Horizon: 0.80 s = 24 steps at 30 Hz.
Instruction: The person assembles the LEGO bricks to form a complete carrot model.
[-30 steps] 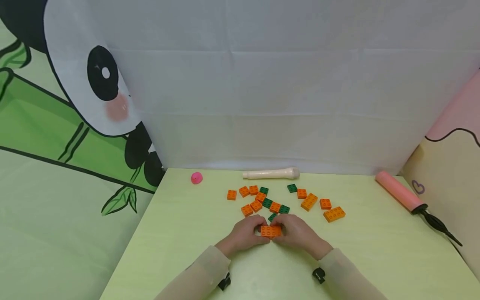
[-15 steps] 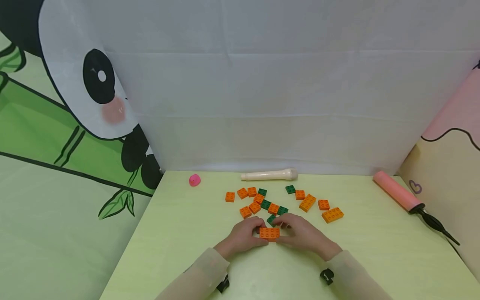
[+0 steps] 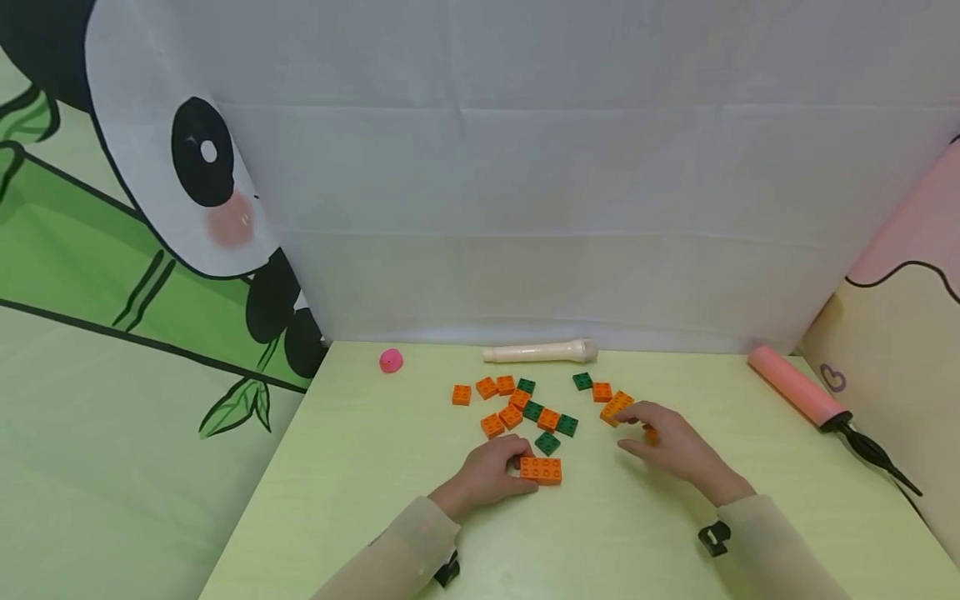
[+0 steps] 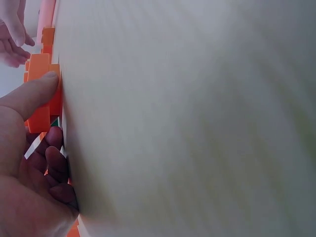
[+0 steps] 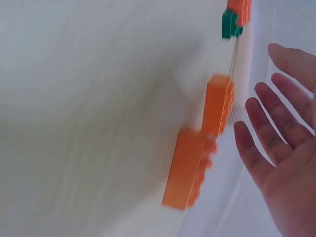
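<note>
Left hand: thumb and fingers clamped on the left end of an orange brick stack, near-middle of the table. Right hand, right of the stack: fingers apart, just beside a long orange brick. Green brick just beyond the stack, small orange bricks past it, white stick far, pink cylinder far right.
</note>
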Each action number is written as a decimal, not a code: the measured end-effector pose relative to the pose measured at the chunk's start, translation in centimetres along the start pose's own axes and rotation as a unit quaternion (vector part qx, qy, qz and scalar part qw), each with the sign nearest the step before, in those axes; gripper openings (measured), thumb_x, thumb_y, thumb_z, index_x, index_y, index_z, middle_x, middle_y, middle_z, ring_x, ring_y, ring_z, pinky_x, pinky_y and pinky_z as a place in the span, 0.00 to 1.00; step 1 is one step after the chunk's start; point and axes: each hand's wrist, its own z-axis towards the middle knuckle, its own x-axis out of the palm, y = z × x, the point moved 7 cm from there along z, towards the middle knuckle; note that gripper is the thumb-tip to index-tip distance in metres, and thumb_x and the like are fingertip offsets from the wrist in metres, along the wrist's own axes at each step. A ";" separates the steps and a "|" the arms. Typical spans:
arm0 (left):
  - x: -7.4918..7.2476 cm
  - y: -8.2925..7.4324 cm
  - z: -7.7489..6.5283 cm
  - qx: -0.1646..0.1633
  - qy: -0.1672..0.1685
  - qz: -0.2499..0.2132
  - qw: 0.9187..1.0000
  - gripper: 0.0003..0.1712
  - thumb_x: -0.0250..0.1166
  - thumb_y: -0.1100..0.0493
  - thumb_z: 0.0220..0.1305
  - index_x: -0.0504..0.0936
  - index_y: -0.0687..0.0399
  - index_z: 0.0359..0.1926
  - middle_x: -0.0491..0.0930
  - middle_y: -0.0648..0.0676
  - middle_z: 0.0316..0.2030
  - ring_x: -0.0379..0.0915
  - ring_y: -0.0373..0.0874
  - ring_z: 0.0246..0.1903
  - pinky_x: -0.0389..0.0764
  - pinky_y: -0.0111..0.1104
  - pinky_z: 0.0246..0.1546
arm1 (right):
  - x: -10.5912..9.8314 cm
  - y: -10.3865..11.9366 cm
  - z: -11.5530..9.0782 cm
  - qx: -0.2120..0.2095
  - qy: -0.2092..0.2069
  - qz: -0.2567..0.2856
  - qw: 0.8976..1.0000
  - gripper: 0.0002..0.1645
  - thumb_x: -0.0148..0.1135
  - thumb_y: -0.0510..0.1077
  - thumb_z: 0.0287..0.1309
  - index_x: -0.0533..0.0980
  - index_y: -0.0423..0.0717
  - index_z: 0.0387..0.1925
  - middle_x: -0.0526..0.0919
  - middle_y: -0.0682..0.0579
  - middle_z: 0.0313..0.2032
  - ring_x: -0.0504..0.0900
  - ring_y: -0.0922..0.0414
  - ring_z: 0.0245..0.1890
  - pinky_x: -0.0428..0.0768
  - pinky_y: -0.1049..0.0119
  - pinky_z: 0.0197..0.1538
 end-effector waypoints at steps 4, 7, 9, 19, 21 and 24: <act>0.1 0.1 0.0 -0.001 -0.001 0.003 1.000 0.16 0.79 0.48 0.60 0.78 0.38 0.37 0.73 0.39 0.33 0.68 0.36 0.34 0.70 0.31 0.37 | -2.3 -1.9 -0.7 0.019 -0.027 -0.015 0.999 0.21 0.76 0.40 0.61 0.82 0.39 0.55 0.86 0.45 0.51 0.83 0.42 0.52 0.80 0.41 0.56; 0.2 0.3 0.1 -0.005 0.000 0.003 1.000 0.16 0.79 0.47 0.60 0.78 0.37 0.37 0.73 0.39 0.33 0.68 0.36 0.34 0.70 0.31 0.37 | -3.3 -3.3 -1.2 0.038 -0.032 -0.031 0.998 0.23 0.77 0.42 0.60 0.82 0.39 0.55 0.85 0.43 0.52 0.81 0.40 0.54 0.79 0.39 0.55; 0.2 0.4 0.1 -0.008 0.001 0.003 1.000 0.16 0.79 0.47 0.60 0.78 0.37 0.37 0.73 0.39 0.33 0.68 0.36 0.34 0.70 0.31 0.37 | -3.7 -4.2 -1.5 0.050 -0.030 -0.043 0.997 0.25 0.78 0.44 0.59 0.83 0.39 0.55 0.84 0.42 0.54 0.80 0.38 0.55 0.78 0.38 0.56; 0.4 0.8 0.2 -0.011 0.000 0.004 1.000 0.16 0.79 0.46 0.60 0.78 0.36 0.37 0.73 0.39 0.32 0.68 0.36 0.34 0.71 0.31 0.37 | -3.6 -6.2 -1.8 0.062 -0.009 -0.059 0.996 0.24 0.80 0.45 0.56 0.84 0.39 0.51 0.85 0.42 0.51 0.80 0.37 0.54 0.75 0.35 0.58; 0.5 0.8 0.2 -0.011 0.000 0.004 1.000 0.16 0.79 0.46 0.59 0.78 0.36 0.37 0.73 0.39 0.32 0.68 0.36 0.34 0.71 0.31 0.37 | -3.4 -6.5 -1.8 0.070 -0.005 -0.058 0.996 0.24 0.80 0.46 0.56 0.84 0.39 0.50 0.85 0.43 0.50 0.80 0.39 0.53 0.75 0.36 0.59; 0.4 0.6 0.1 -0.009 0.001 0.004 1.000 0.16 0.79 0.46 0.59 0.78 0.36 0.37 0.73 0.39 0.32 0.68 0.36 0.34 0.70 0.31 0.37 | -3.3 -6.7 -1.9 0.072 -0.001 -0.065 0.995 0.23 0.81 0.46 0.55 0.84 0.39 0.50 0.85 0.46 0.48 0.81 0.42 0.50 0.76 0.37 0.58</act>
